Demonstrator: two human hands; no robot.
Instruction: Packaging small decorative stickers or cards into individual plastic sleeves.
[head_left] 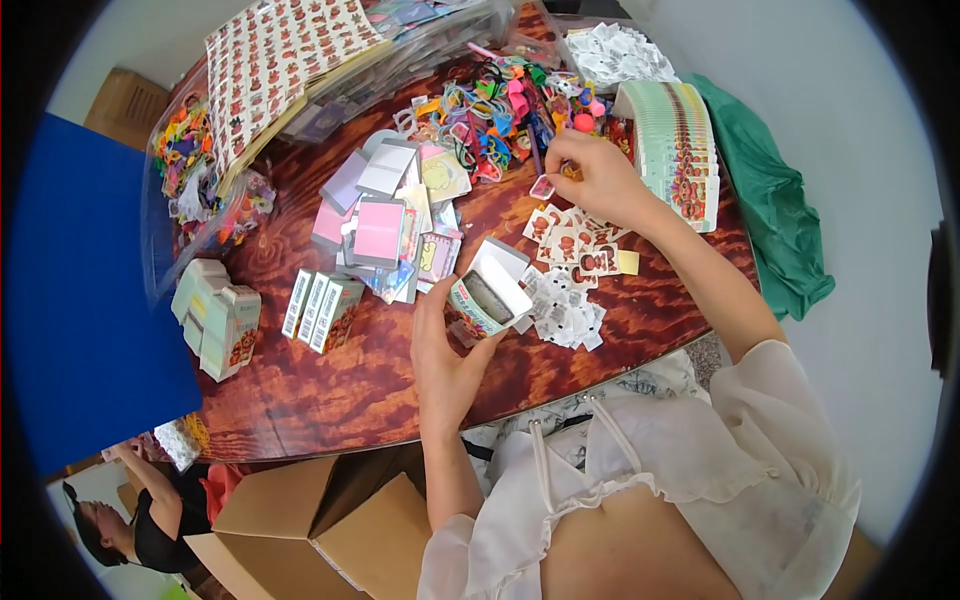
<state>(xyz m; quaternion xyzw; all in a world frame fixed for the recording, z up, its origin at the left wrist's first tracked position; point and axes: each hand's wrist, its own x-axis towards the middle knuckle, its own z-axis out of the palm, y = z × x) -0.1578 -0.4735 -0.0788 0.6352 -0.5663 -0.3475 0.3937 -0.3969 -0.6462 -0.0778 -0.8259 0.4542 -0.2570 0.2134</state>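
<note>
My left hand [447, 365] is closed round a small mint-green carton [482, 306], which stands with its white flaps up and something grey inside. Over the near edge of a heap of colourful plastic trinkets [500, 115], the fingers of my right hand [597, 178] are pinched together. What they hold, if anything, is hard to make out. A small pink-and-white piece [543, 187] lies beside those fingertips. Below that hand are brown-figured stickers [568, 238]. Small white printed packets [566, 312] are heaped right of the carton. Pink, grey and white cards [382, 228] form a pile to its left.
Three filled cartons [322, 310] and flattened ones [217, 318] occupy the left. A long row of cartons [672, 150] stands far right by a green plastic bag [760, 190]. Sticker sheets [290, 65] lie at the back. A cardboard box [300, 515] and another person [150, 510] are lower left.
</note>
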